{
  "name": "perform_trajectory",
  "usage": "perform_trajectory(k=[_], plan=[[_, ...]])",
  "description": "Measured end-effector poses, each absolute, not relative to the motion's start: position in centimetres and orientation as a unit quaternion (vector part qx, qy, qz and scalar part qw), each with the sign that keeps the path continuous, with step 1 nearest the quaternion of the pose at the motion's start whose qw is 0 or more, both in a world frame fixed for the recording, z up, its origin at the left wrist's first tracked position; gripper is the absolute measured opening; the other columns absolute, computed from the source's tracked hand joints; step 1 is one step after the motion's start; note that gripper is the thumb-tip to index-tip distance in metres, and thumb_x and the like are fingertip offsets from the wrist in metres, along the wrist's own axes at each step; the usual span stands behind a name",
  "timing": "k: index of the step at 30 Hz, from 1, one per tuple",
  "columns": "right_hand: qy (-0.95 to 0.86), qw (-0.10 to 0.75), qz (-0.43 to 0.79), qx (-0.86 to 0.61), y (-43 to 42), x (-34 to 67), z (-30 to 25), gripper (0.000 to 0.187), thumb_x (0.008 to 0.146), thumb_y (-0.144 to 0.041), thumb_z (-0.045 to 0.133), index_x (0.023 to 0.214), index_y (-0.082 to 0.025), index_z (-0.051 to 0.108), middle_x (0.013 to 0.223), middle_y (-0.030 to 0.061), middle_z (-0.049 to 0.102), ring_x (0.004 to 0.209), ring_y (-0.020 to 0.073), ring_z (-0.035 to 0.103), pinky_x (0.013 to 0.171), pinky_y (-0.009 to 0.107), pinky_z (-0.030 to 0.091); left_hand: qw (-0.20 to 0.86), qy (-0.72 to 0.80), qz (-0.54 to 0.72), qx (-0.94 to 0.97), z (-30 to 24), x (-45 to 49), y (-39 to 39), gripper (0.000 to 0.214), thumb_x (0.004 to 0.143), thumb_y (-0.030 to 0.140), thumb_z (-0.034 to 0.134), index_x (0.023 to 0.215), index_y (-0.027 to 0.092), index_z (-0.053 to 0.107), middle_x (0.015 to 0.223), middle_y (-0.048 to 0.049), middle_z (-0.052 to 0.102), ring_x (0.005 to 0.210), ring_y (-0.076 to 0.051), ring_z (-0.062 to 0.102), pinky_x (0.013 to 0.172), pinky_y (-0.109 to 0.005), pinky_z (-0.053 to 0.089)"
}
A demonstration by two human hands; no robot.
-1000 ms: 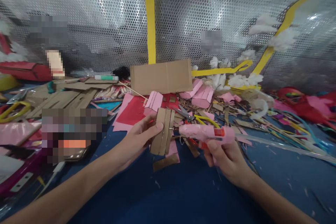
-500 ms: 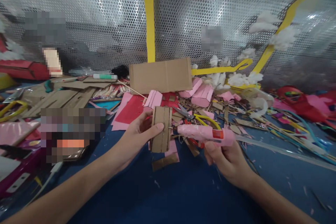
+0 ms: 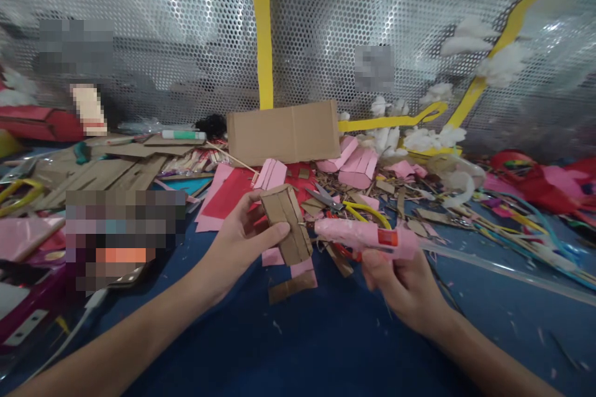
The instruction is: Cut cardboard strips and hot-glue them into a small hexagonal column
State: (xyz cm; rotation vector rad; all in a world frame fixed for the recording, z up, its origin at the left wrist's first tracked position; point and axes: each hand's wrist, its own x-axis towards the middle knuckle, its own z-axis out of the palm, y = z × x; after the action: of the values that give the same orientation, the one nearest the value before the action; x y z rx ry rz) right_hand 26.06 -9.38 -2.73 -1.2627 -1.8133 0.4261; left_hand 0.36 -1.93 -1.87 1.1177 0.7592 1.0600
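Observation:
My left hand [image 3: 239, 245] grips a small brown cardboard piece [image 3: 287, 223] made of folded strips, tilted with its top leaning left. My right hand [image 3: 403, 285] is wrapped round the handle of a pink glue gun [image 3: 365, 237], which lies level with its nozzle pointing left, close to the cardboard piece's right edge. Both hands hover above a blue work surface [image 3: 326, 347]. A loose brown cardboard strip [image 3: 292, 287] lies on the surface just below the held piece.
A larger folded cardboard box [image 3: 284, 132] stands behind, before a perforated metal wall. Pink folded pieces [image 3: 356, 164], red and pink paper [image 3: 228, 195], scissors [image 3: 326, 198], cardboard sheets [image 3: 107, 173], a marker [image 3: 183, 134] and white cotton tufts [image 3: 433, 136] litter the surface.
My left hand has turned the cardboard piece, so its top now leans left instead of standing upright. The glue gun has barely moved.

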Motion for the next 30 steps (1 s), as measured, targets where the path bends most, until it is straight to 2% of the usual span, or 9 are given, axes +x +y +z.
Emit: perform_trajectory(k=[5, 10, 16, 25, 30], plan=[[-0.724, 0.448, 0.159, -0.500, -9.48, 25.86, -2.64, 0.049, 0.107, -0.043, 0.053, 0.061, -0.025, 0.054, 0.050, -0.0015, 0.054, 0.045, 0.0150, 0.049, 0.046, 0.029, 0.037, 0.648, 0.334, 0.487, 0.480, -1.90, 0.53, -2.00, 0.054, 0.078, 0.026, 0.091, 0.120, 0.023, 0.057, 0.124, -0.0085, 0.074, 0.121, -0.030, 0.069, 0.105, -0.048, 0.057], [-0.718, 0.465, 0.151, -0.495, -9.48, 25.51, -2.36, 0.051, 0.108, -0.047, 0.051, 0.062, -0.025, 0.055, 0.050, -0.0013, 0.053, 0.045, 0.0156, 0.048, 0.046, 0.029, 0.038, 0.664, 0.315, 0.498, 0.459, -2.35, 0.59, -1.93, 0.055, 0.077, 0.021, 0.092, 0.116, 0.027, 0.053, 0.114, -0.0018, 0.075, 0.113, -0.026, 0.072, 0.102, -0.045, 0.059], [-0.699, 0.479, 0.161, -0.506, -9.53, 25.55, -2.30, 0.056, 0.103, -0.058, 0.056, 0.058, -0.026, 0.056, 0.048, 0.0000, 0.053, 0.044, 0.0168, 0.048, 0.045, 0.030, 0.038, 0.658, 0.323, 0.493, 0.469, -2.60, 0.79, -1.97, 0.057, 0.075, 0.021, 0.093, 0.118, 0.025, 0.056, 0.109, -0.0024, 0.077, 0.107, -0.023, 0.073, 0.100, -0.041, 0.058], [-0.714, 0.465, 0.151, -0.500, -9.64, 25.93, -2.68, 0.051, 0.107, -0.047, 0.053, 0.061, -0.025, 0.056, 0.052, 0.0000, 0.056, 0.047, 0.0164, 0.052, 0.049, 0.030, 0.040, 0.648, 0.325, 0.491, 0.484, -2.51, 0.98, -2.11, 0.054, 0.075, 0.020, 0.093, 0.113, 0.024, 0.055, 0.105, -0.0009, 0.077, 0.099, -0.020, 0.076, 0.095, -0.035, 0.062], [-0.714, 0.468, 0.153, -0.498, -9.54, 25.56, -2.27, 0.054, 0.108, -0.050, 0.049, 0.060, -0.026, 0.055, 0.050, 0.0000, 0.055, 0.046, 0.0163, 0.050, 0.046, 0.030, 0.038, 0.649, 0.325, 0.493, 0.480, -2.36, 1.01, -2.14, 0.054, 0.075, 0.019, 0.093, 0.112, 0.024, 0.054, 0.105, 0.0001, 0.077, 0.099, -0.020, 0.076, 0.095, -0.035, 0.062]])
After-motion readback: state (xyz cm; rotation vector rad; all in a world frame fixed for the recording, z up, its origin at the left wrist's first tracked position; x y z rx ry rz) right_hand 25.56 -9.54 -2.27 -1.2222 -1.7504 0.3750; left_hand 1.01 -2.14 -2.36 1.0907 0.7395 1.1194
